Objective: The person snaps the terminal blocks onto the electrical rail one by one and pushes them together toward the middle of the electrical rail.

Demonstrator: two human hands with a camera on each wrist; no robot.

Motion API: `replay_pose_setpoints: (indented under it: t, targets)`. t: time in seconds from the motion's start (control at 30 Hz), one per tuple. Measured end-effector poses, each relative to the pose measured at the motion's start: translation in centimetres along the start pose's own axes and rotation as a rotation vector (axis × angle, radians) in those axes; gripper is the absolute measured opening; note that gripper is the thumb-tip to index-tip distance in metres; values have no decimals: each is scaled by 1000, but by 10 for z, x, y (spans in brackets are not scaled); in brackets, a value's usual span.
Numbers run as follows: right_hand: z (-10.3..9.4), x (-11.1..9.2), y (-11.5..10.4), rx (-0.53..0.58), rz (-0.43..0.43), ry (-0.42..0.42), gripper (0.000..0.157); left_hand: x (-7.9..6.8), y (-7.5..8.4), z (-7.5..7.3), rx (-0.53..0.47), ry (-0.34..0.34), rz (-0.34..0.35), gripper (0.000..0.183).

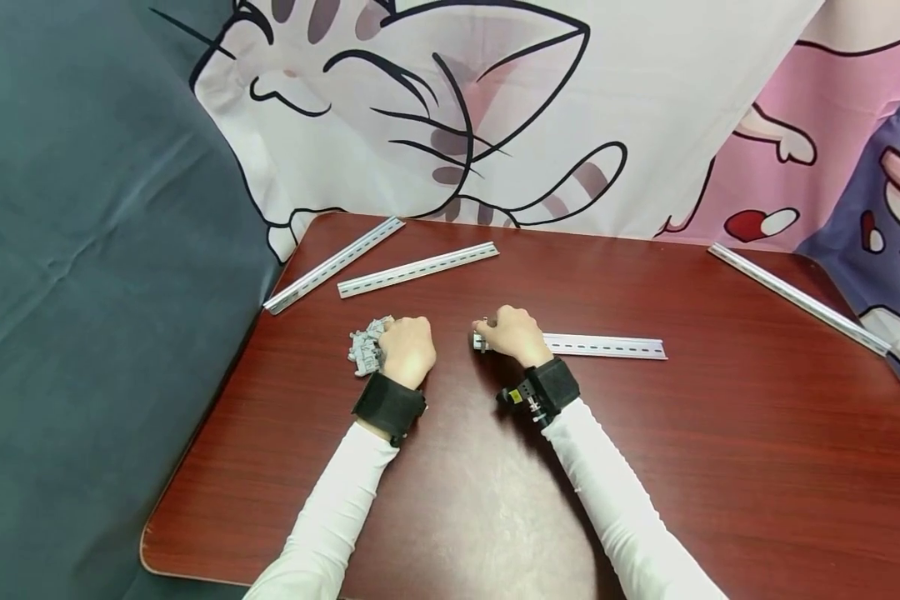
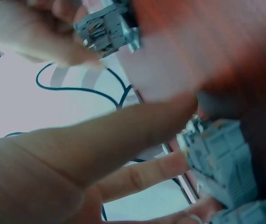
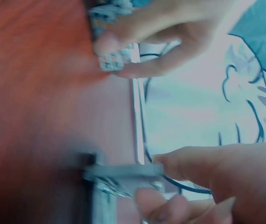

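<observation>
Red-brown tabletop [image 1: 465, 500], left hand [image 1: 408, 346] curled round grey blocks [image 1: 365, 348], right hand [image 1: 517, 335] pinching block [image 3: 126, 171] at metal rail [image 1: 607, 346]

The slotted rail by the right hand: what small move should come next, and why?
Perhaps the right hand should press its grey block onto the slotted rail: it pinches the block at the rail's left end in the head view, and I can't tell whether it is seated.

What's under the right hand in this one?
The right hand pinches a grey terminal block at the left end of a slotted DIN rail. In the head view, the hand hides the rail stretch beneath it.
</observation>
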State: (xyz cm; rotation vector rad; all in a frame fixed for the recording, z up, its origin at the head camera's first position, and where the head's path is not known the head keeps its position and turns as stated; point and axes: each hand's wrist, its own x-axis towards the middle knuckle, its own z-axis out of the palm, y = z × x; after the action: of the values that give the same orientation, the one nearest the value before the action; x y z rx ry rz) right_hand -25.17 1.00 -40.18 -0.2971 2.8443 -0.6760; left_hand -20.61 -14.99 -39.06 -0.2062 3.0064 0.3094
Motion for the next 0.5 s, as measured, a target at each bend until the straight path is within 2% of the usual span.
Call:
replay_pose_setpoints:
  t: [0.17,0.3,0.4,0.5]
  targets:
    - [-18,-6,6,49,-23,-34,50,-2,-1,1,-25,-3,4,17]
    - [-32,-12,8,89,-32,-72,47,-4,-2,-2,-50,38,22,16]
    - [-39,-16,8,116,-41,-95,44,-5,-2,-6,-80,90,66,11]
    - [-44,-18,8,170,-87,-134,38,-5,2,-10,-180,108,137,17]
